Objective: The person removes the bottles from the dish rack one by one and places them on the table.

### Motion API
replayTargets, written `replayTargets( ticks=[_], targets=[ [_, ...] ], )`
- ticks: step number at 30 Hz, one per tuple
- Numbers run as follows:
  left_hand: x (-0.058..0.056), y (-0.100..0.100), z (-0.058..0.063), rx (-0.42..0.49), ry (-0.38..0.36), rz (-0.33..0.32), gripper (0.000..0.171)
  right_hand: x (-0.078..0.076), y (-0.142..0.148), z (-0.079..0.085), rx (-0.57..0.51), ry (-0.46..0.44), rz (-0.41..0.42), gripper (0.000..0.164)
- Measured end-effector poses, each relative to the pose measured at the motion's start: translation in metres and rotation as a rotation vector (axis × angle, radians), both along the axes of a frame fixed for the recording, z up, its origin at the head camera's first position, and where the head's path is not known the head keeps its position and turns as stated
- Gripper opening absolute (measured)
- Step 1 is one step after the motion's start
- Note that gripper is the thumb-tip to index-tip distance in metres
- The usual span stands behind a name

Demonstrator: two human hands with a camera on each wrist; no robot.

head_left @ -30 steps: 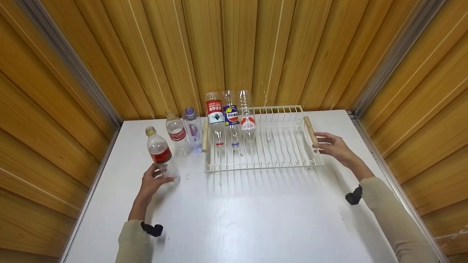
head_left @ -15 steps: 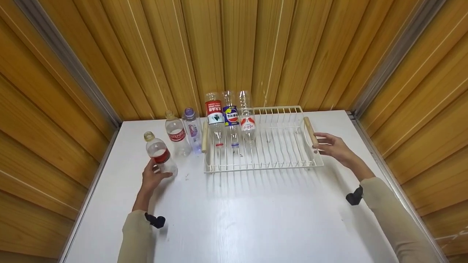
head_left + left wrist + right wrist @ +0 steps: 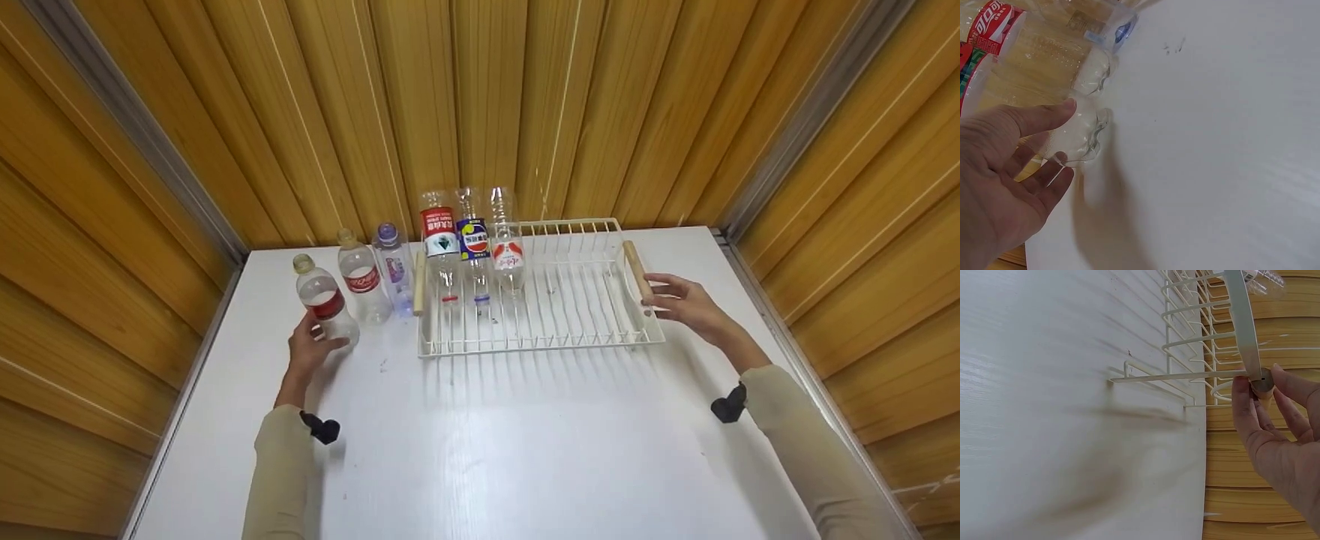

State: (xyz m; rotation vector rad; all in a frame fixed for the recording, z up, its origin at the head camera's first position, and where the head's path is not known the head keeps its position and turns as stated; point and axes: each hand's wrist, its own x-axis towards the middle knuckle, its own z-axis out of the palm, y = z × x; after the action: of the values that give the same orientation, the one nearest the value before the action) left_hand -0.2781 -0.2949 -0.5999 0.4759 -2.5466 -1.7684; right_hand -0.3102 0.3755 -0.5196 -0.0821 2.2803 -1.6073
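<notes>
My left hand [image 3: 309, 352] grips a clear plastic bottle [image 3: 319, 289] with a red label, thumb and fingers round its lower part. The bottle is upright and uncapped, its base close to the tabletop. Beside it stand a second clear bottle [image 3: 363, 280] with a red label and a purple-tinted bottle [image 3: 394, 262]. My right hand [image 3: 690, 306] pinches the wooden handle [image 3: 637, 271] at the right end of a cream wire dish rack [image 3: 540, 349]. In the right wrist view, thumb and fingertips meet round the handle's end [image 3: 1264, 381].
Three empty bottles lean neck-down in the rack's left part: one with a red-and-white label [image 3: 440, 232], one blue-labelled [image 3: 475, 240], one with a white-and-red label [image 3: 508, 253]. Another wooden handle [image 3: 420, 283] is on the rack's left side. Wood-patterned walls [image 3: 480, 97] enclose the white table [image 3: 480, 450].
My left hand has carried the red-labelled bottle slightly left and back, bringing it beside the other standing bottles. The right hand stays at the rack's handle.
</notes>
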Motion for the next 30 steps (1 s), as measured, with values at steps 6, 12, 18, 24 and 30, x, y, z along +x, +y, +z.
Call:
replayTargets(
  ticks=[6,12,18,24,30],
  targets=[
    [-0.011,-0.001,-0.001,-0.003,0.010,0.012,0.087,0.001,0.003,-0.002,0.014,-0.008,0.007,0.072],
    [-0.019,-0.003,0.002,0.000,0.009,0.022,0.086,-0.001,0.001,-0.001,-0.004,-0.003,0.002,0.071],
    [-0.025,-0.006,0.006,-0.010,-0.024,0.005,0.087,-0.001,-0.003,-0.001,-0.014,-0.008,0.000,0.069],
    [-0.030,-0.007,0.009,-0.004,-0.052,-0.023,0.091,-0.001,-0.004,-0.001,-0.004,-0.002,-0.001,0.070],
    [-0.036,-0.005,0.012,0.011,-0.087,-0.042,0.095,-0.001,-0.001,-0.002,0.003,-0.010,0.005,0.072]
  ],
)
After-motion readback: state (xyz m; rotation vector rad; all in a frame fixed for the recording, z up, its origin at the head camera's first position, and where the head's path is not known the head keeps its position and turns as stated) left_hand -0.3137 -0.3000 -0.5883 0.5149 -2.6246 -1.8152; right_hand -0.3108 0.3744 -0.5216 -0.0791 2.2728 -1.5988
